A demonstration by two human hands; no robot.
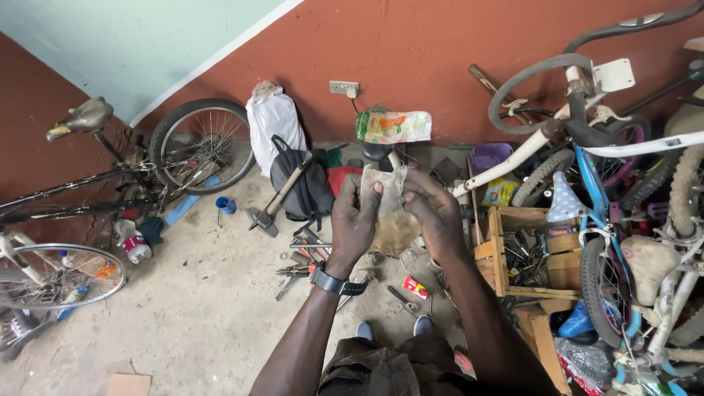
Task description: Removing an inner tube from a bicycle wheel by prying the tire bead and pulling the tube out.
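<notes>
Item: clear plastic bag (392, 209), held up at chest height over the floor, being worked open.
Left hand (353, 220) and right hand (434, 214), fingers closed on its edges; parting the mouth likely needs a firmer pinch. Beyond: tools scattered on concrete floor (198, 308), wooden crate (532, 253), bicycles, red wall (411, 51).

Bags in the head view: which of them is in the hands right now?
The small clear plastic bag, held up by both the left hand and right hand. The white bag and black backpack sit untouched against the wall.
</notes>
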